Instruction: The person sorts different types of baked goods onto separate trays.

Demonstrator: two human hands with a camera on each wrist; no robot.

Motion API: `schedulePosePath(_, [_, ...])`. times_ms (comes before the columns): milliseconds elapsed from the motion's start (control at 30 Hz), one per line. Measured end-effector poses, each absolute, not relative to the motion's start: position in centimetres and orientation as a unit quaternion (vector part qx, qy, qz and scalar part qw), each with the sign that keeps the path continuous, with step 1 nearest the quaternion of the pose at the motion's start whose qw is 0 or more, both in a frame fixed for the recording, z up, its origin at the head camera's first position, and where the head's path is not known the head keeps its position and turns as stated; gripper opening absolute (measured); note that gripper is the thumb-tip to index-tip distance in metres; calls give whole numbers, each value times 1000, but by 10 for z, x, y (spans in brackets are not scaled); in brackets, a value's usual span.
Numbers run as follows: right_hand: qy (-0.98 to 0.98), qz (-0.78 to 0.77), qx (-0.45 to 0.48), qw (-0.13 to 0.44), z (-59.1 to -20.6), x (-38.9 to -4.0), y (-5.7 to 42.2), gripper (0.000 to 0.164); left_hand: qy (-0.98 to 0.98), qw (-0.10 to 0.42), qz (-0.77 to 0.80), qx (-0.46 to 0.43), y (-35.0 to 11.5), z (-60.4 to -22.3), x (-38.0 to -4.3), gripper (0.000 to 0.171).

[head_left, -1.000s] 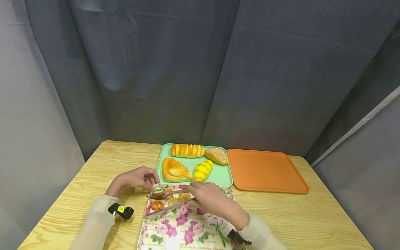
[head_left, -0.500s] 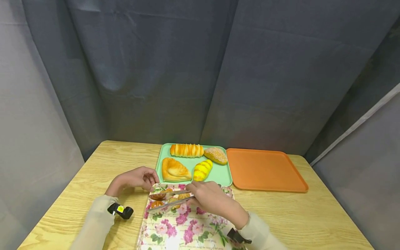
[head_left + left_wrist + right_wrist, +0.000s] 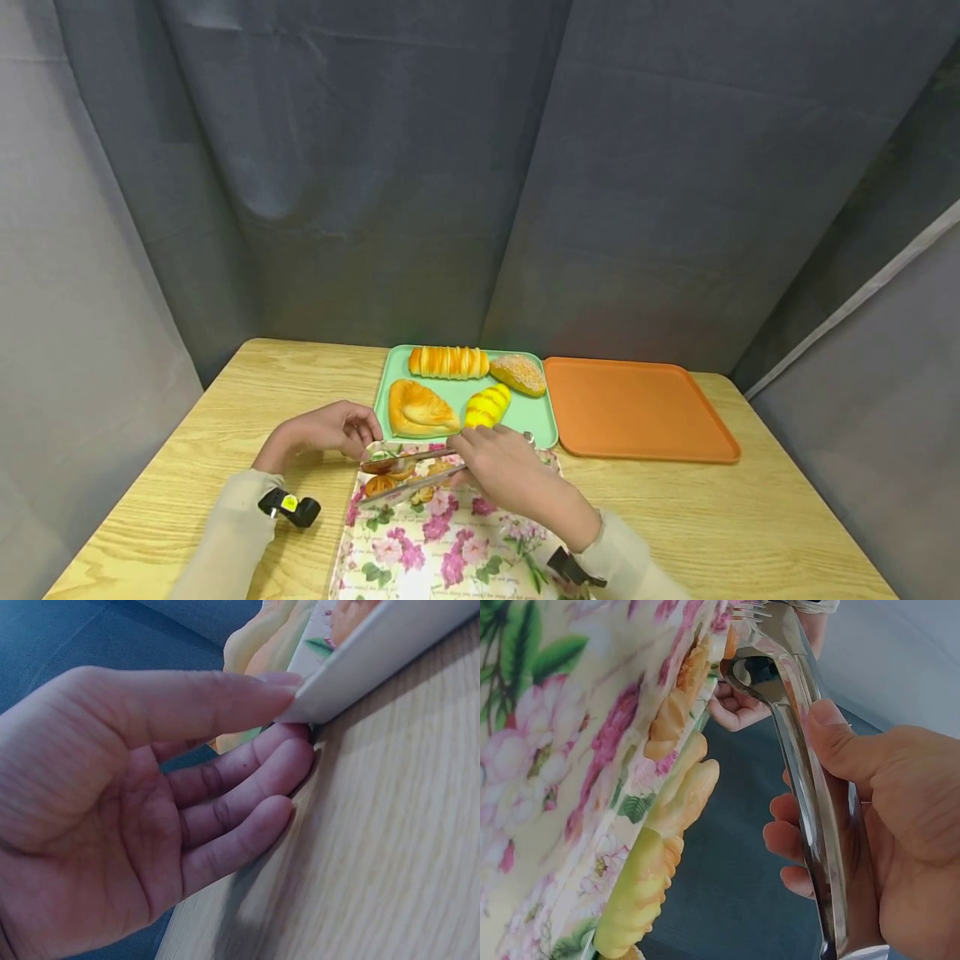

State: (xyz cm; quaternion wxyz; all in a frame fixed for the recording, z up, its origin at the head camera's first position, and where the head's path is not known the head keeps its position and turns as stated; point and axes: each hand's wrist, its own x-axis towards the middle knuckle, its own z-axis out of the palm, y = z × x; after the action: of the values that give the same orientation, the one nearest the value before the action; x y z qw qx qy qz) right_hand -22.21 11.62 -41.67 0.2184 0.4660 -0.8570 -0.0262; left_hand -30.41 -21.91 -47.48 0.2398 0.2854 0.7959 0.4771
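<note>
My left hand [image 3: 330, 427] pinches the far left corner of the floral tray [image 3: 450, 546]; in the left wrist view the thumb lies on its rim, the other fingers bent at its outer side. My right hand [image 3: 508, 473] holds metal tongs [image 3: 821, 817], one end spoon-shaped and the other forked. The tongs reach left over the tray's far left part. A brown pretzel-shaped cookie [image 3: 380, 485] sits between their arms, beside paler cookies [image 3: 424, 494] partly hidden by the tongs. Whether the tips grip a cookie, I cannot tell.
Behind the floral tray, a mint green tray [image 3: 534, 425] carries a striped roll [image 3: 448, 362], a seeded bun [image 3: 517, 374], a folded pastry [image 3: 420, 408] and a yellow bread [image 3: 487, 405]. An orange tray [image 3: 637, 408] lies to its right on the wooden table [image 3: 675, 533].
The tongs have shifted slightly over the cookies, their arms coming a little closer together. My right hand has edged slightly away from me; my left hand stays at the tray corner.
</note>
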Motion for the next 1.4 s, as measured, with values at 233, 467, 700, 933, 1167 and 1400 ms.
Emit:
schedulePosePath(233, [-860,-53,450,235,-409,-219,118,33,799,237,473,285,-218,-474,-301,29])
schedulePosePath(467, [-869,-67,432,230,-400,-219,120,34,810,229,461,279,-219,-475,-300,30])
schedulePosePath(700, [-874,-64,428,219,-400,-221,121,37,810,229,463,278,-220,-474,-300,30])
schedulePosePath(933, [-872,-70,438,205,-406,-220,117,46,802,230,469,289,-220,-474,-302,29])
schedulePosePath(1167, [-858,-52,461,221,-419,-220,113,48,804,228,461,298,-220,-473,-302,27])
schedulePosePath(1400, [-873,-55,455,168,-422,-216,110,47,807,227,456,298,-219,-473,-303,27])
